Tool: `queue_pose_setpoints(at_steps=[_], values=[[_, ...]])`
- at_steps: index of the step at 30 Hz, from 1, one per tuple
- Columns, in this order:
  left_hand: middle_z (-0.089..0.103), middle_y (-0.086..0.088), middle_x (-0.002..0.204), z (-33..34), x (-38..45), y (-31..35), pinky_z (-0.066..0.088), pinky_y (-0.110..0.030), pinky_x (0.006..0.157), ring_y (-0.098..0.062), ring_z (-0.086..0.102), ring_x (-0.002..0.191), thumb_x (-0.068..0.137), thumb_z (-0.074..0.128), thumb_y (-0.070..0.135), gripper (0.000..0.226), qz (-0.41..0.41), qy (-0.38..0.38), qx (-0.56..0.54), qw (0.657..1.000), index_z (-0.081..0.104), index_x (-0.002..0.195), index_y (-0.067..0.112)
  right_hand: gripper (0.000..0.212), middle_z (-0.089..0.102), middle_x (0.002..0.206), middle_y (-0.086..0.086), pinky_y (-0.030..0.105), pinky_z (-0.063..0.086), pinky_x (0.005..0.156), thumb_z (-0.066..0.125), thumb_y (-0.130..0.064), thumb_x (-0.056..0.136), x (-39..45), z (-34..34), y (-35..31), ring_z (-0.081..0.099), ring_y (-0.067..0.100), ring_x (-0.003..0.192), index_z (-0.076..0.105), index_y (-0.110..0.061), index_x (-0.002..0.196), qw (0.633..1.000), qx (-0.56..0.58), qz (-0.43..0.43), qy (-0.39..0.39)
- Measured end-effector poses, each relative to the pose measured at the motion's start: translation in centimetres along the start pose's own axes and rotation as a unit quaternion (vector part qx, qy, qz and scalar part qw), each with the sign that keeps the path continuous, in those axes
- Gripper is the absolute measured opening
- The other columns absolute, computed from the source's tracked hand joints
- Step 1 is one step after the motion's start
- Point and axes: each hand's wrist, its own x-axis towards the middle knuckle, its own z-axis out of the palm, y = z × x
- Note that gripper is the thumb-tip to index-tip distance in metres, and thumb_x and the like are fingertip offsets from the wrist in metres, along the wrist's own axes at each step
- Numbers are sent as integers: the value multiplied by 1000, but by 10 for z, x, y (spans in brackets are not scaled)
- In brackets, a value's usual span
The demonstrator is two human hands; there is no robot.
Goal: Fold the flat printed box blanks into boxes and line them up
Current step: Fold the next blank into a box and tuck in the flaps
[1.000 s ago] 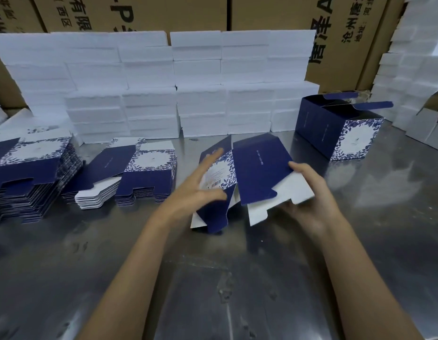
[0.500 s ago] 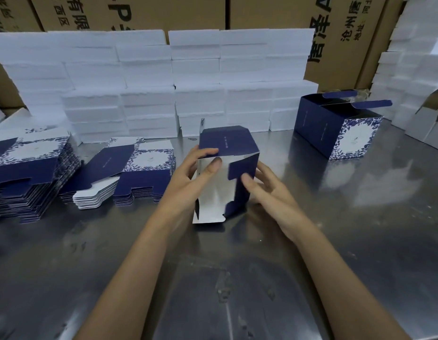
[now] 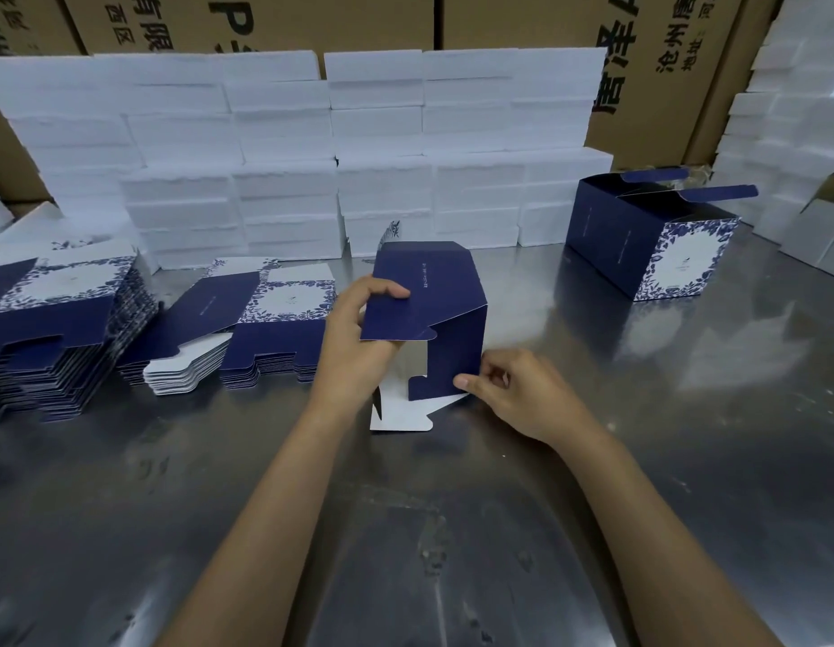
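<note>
A navy printed box blank (image 3: 445, 319) stands half-formed on the steel table at centre, its open end facing me with white flaps showing at the bottom. My left hand (image 3: 359, 340) grips its top flap and left side, fingers curled over the flap's edge. My right hand (image 3: 513, 389) pinches the lower right flap between thumb and fingers. Two piles of flat blanks lie to the left, a tall pile (image 3: 55, 329) and a lower pile (image 3: 247, 329). Two folded boxes (image 3: 653, 240) stand side by side at the back right, lids open.
White foam blocks (image 3: 382, 147) are stacked in a wall along the back, with more at the right (image 3: 798, 133). Brown cartons (image 3: 522, 21) stand behind them. The steel table (image 3: 406, 530) spreads toward me below my arms.
The flat blank held up in both hands was opened into a tube and set upright on the table. My right hand slid down to the lower right flap; my left hand took the top flap.
</note>
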Motion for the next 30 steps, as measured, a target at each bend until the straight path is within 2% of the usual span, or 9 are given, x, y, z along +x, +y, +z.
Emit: queue_pose_setpoints(at_steps=[4,9,13,16,18,22,25,28,30], values=[[67,-4,116,0,1,-2,49,-21,79,-8,65,94,81,70,-11,33,-7,15,-8,1000,66,102,15,43,47,58,0,20,30,49,68,-33,96,5,3,-3,38,12,52,47,-15,63,1000,21,-7,-13],[69,0,113,-1,1,-2,48,-17,75,-4,65,89,82,69,-11,34,-8,9,-13,1000,66,101,16,49,52,52,-6,22,32,50,68,-47,94,2,2,-6,41,14,54,48,-15,62,999,45,-4,22],[67,7,105,-1,1,0,47,-12,71,3,62,83,81,68,-14,37,0,8,-7,1000,66,97,20,56,30,50,-4,26,22,48,65,-36,98,0,4,-16,29,15,51,31,-17,59,997,26,-38,68],[67,8,104,-1,1,1,45,-10,68,5,62,81,82,68,-13,36,-3,11,-7,1000,66,98,19,54,34,50,-4,24,25,48,65,-42,97,-1,1,-16,32,15,50,40,-13,59,996,36,-35,73],[67,7,106,-1,1,0,46,-11,69,2,62,83,82,69,-12,36,-6,7,-9,1000,67,98,20,51,36,52,-4,23,28,50,65,-44,97,-1,0,-17,35,14,52,46,-12,63,990,74,-48,111],[66,9,108,1,1,2,45,-12,72,-1,61,88,81,69,-12,34,-1,6,-5,1000,67,98,18,49,27,53,-3,29,24,52,64,-29,100,1,-2,-24,27,16,55,35,-12,64,982,67,-89,155],[66,8,109,2,0,3,45,-10,70,1,61,84,82,69,-12,34,0,1,-4,1000,67,99,18,43,36,55,-4,27,28,54,67,-29,97,-1,-7,-25,33,14,55,47,-7,66,979,91,-68,167],[67,3,115,4,-1,1,44,-14,68,-5,62,87,83,67,-11,36,9,3,-6,1000,66,98,23,21,57,78,-7,15,37,66,68,-36,93,-6,-11,-31,50,7,73,60,-18,86,946,187,-57,258],[65,0,122,8,-3,-1,46,-24,73,-14,63,99,85,66,-7,34,21,6,2,1000,66,102,22,29,60,109,-16,9,38,84,64,-47,90,-9,-10,-39,54,5,103,62,-26,110,939,208,-61,267]])
